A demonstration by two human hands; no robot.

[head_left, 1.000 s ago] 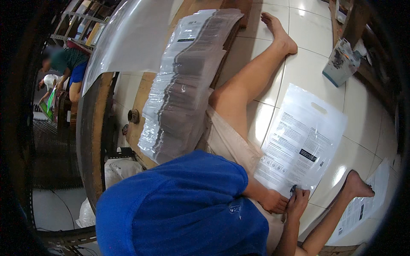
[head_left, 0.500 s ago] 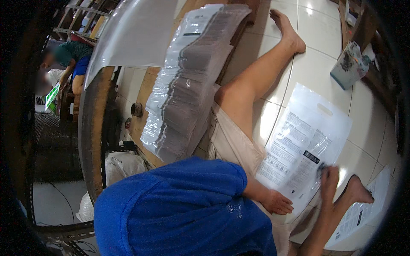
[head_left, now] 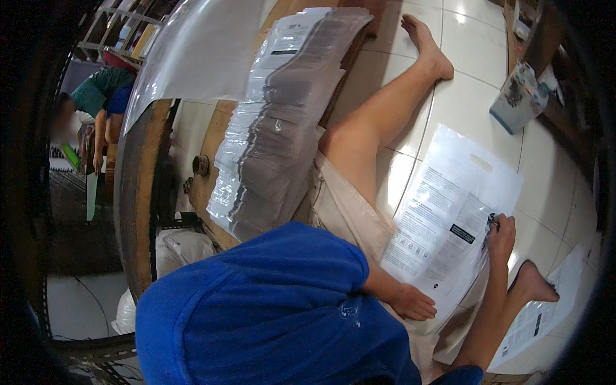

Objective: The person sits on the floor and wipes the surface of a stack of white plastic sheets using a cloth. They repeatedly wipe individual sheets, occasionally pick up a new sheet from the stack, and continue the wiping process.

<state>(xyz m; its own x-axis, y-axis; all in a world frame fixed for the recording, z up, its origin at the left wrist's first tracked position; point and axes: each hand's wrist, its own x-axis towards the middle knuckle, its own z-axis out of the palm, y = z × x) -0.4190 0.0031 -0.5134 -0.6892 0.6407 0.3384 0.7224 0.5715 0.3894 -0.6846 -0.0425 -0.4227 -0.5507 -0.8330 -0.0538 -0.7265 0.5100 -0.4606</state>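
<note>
A clear plastic bag (head_left: pixel 449 192) with black print and a cut-out handle lies flat on the floor between my legs. My left hand (head_left: pixel 412 301) rests on its near end, fingers stretched out and lying flat. My right hand (head_left: pixel 502 236) is at the bag's right side with its fingers closed around a small dark crumpled wad (head_left: pixel 493 221), perhaps a rag. The wad appears to touch the printed surface. Fingers partly hide it.
A long stack of overlapping printed plastic bags (head_left: pixel 276 122) lies on a wooden board to the left. Another printed bag (head_left: pixel 536 321) is under my right foot. A stained container (head_left: pixel 518 99) stands at the far right. A person (head_left: pixel 102 90) bends over at the far left.
My right hand has moved away from me along the bag's right side with the dark wad. My left hand stays flat on the near end. The other person has lowered an arm.
</note>
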